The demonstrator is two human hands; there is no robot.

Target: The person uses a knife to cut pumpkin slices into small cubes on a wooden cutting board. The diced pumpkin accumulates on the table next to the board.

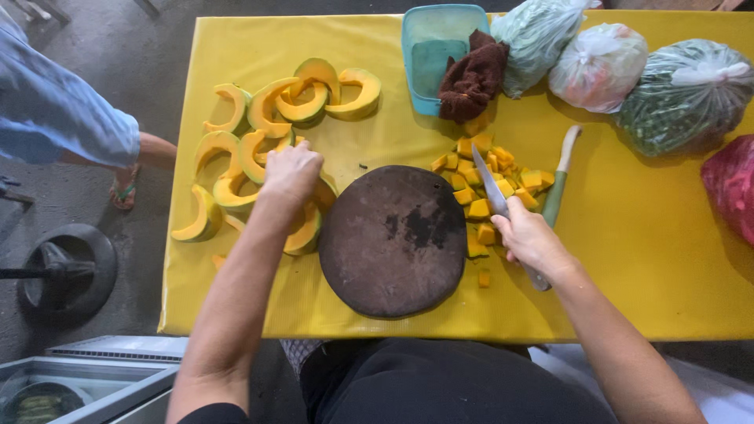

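Yellow table [628,259] lay bare beyond the right hand [528,238], fingers wrapped round a knife [491,188] over cubes [491,184]; left hand [290,171], fingers curled, gripped pumpkin slices [259,149] beside the round board [393,239].

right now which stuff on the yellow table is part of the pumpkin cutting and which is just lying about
In use:
- left hand on the pumpkin slices
- right hand gripping the knife
- round dark cutting board
- pumpkin cubes

Lying about:
- green-handled peeler
- teal tub with brown cloth
- bagged vegetables
- red bag
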